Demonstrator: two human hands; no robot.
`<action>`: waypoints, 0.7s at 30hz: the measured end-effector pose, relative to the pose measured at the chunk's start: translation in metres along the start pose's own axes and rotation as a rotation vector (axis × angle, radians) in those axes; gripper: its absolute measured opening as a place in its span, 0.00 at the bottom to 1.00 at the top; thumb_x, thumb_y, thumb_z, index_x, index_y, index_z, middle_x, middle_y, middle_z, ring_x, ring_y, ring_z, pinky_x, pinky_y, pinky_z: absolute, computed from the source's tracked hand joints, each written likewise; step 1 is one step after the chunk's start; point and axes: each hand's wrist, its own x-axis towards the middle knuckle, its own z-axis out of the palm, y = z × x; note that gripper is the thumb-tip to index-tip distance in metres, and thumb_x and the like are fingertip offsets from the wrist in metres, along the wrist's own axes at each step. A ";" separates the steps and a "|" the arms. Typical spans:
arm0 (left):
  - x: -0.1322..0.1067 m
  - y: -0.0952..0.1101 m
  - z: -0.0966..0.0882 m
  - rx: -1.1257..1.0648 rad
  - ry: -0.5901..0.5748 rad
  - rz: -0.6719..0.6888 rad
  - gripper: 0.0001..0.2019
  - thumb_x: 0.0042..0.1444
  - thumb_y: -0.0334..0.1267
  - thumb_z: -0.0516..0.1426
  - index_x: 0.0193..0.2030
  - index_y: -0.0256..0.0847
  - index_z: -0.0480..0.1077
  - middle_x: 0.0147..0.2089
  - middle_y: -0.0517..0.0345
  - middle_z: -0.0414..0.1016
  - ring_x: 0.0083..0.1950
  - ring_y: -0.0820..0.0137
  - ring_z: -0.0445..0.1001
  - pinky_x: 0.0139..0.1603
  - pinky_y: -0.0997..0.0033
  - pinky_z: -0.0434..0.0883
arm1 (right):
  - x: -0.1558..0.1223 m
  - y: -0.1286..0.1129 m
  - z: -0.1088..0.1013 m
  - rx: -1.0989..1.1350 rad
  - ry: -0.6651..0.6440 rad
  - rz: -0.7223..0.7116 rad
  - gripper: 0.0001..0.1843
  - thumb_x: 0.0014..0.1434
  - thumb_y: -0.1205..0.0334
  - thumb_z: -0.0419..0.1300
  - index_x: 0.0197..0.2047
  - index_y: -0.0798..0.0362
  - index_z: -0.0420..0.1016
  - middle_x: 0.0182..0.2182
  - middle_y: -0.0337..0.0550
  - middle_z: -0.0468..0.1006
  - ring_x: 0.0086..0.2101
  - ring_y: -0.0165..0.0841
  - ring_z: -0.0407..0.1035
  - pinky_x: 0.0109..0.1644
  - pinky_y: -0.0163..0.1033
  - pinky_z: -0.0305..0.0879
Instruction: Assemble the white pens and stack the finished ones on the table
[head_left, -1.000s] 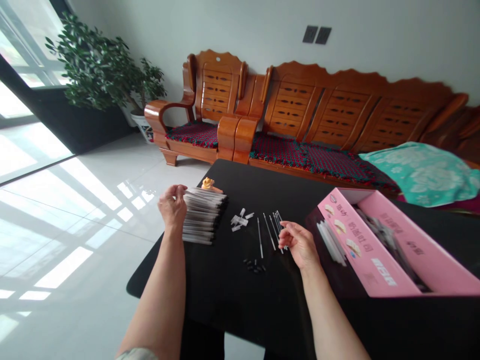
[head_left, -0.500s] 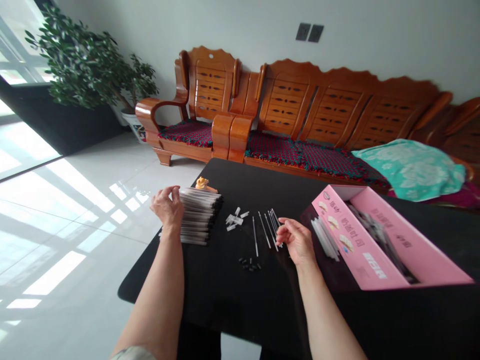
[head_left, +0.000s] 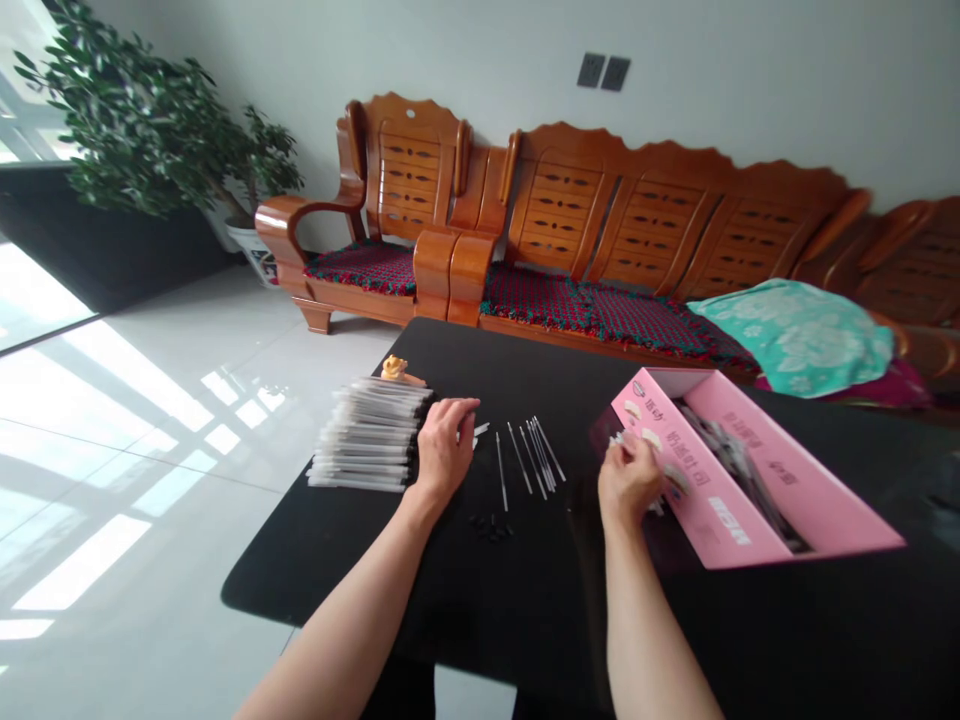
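Observation:
My left hand is over the small white plastic pieces, mostly covering them. Its fingers are bent but apart, and nothing shows between them. Beside the pink box, my right hand has its fingers closed on a translucent white pen barrel among the barrels lying there; the palm hides most of them. Between my hands lie several thin pen refills. Small black plugs are scattered nearer to me. To the left of my left hand is a dense row of white pens with dark ends.
The pink box on the right of the black table contains dark-looking items. A small orange figurine stands behind the pens. Beyond the table are a wooden sofa with a turquoise cloth and a potted plant.
My left hand has moved right from the row of pens to the small white pieces. My right hand has left the refills and moved right to the barrels, closing its fingers there.

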 end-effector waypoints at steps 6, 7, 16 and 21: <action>-0.013 -0.006 0.015 0.003 -0.091 0.018 0.11 0.63 0.31 0.51 0.46 0.42 0.74 0.43 0.54 0.76 0.45 0.67 0.72 0.49 0.67 0.70 | 0.014 0.017 -0.012 -0.434 -0.033 -0.114 0.20 0.50 0.70 0.54 0.45 0.65 0.77 0.36 0.64 0.78 0.38 0.51 0.72 0.42 0.51 0.65; -0.013 -0.008 0.014 0.005 -0.087 0.008 0.11 0.63 0.31 0.51 0.45 0.42 0.74 0.42 0.54 0.76 0.45 0.67 0.72 0.49 0.67 0.70 | 0.013 0.017 -0.011 -0.472 -0.073 -0.115 0.20 0.49 0.70 0.55 0.45 0.65 0.77 0.36 0.64 0.78 0.38 0.51 0.71 0.43 0.51 0.64; -0.013 -0.010 0.013 0.000 -0.086 -0.016 0.11 0.63 0.30 0.51 0.44 0.42 0.74 0.42 0.54 0.76 0.43 0.67 0.72 0.46 0.69 0.70 | 0.008 0.008 -0.008 -0.608 -0.215 -0.070 0.18 0.51 0.69 0.58 0.45 0.64 0.79 0.38 0.63 0.78 0.40 0.50 0.70 0.45 0.50 0.62; -0.013 -0.011 0.013 -0.014 -0.096 -0.023 0.11 0.63 0.31 0.51 0.44 0.43 0.75 0.41 0.54 0.76 0.43 0.67 0.72 0.45 0.70 0.71 | 0.010 0.005 -0.011 -0.663 -0.270 -0.016 0.17 0.53 0.64 0.61 0.45 0.64 0.78 0.40 0.64 0.78 0.42 0.51 0.70 0.45 0.49 0.62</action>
